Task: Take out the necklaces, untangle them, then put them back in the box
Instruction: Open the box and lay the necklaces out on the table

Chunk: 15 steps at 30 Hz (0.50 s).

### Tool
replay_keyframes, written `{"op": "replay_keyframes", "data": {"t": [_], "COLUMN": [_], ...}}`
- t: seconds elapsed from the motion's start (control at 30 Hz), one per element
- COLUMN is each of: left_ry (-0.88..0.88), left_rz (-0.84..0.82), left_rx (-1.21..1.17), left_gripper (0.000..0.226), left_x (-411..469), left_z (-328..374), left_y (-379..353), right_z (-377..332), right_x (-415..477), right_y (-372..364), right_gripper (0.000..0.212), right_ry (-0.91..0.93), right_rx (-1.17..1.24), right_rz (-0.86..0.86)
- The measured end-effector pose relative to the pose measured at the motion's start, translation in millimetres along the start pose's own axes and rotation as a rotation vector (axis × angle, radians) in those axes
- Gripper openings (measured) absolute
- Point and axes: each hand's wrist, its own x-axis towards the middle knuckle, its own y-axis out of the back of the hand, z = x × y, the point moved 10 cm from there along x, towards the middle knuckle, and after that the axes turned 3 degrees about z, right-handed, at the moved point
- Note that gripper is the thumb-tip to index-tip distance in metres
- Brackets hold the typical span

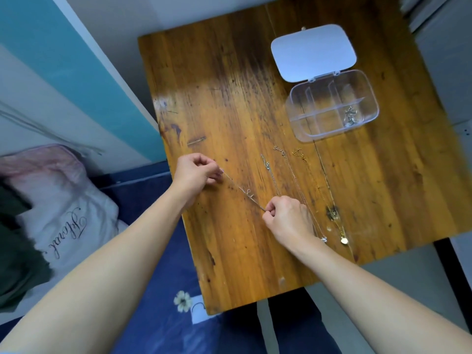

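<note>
1. Two hands pinch one chain [242,191] taut over the table [229,98]: left hand [195,172] grips its far end, right hand [287,217] its near end.
2. Two more necklaces [293,180] lie straightened beside the right hand, toward the right edge.
3. Open box [332,106] sits near the far right corner, one tangle [350,116] in a compartment.

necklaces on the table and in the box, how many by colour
Silver chain necklaces: 3, one stretched between the left hand and right hand at, two laid out on the wooden table at and
Gold chain necklace with round pendant: 1
Silvery jewellery bundle in the clear plastic compartment box: 1
Total: 5
</note>
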Motion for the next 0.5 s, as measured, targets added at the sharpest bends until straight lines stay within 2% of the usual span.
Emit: {"op": "replay_keyframes", "data": {"t": [0.07,0.2,0.27,0.37,0.43,0.5], "left_ry": [0.056,0.058,0.13,0.209,0.162,0.007], "left_rz": [-0.015,-0.071,-0.094,-0.131,-0.119,-0.082], "left_rx": [-0.078,0.032,-0.065,-0.205,-0.053,0.259], "left_gripper": [0.007,0.009,0.011,0.012,0.014,0.014], "left_x": [-0.7,6.8,10.8,8.9,6.1,3.5], "left_z": [-6.2,-7.3,-11.5,-17.4,-19.8,-13.0], "left_y": [-0.6,8.5,15.5,16.1,15.3,13.1], "right_z": [-4.7,-7.9,-2.2,15.9,25.2,27.7], "right_x": [-0.4,-5.9,-9.8,-15.3,-18.0,-18.8], "right_y": [-3.4,2.9,8.3,17.4,17.0,10.6], "right_gripper": [0.016,0.015,0.008,0.004,0.006,0.009], "right_ry": [0.033,0.1,0.066,-0.088,-0.162,-0.178], "right_rx": [-0.061,-0.076,0.104,0.43,0.475,0.413], "right_rz": [-0.022,-0.013,-0.019,0.057,0.087,0.056]}}
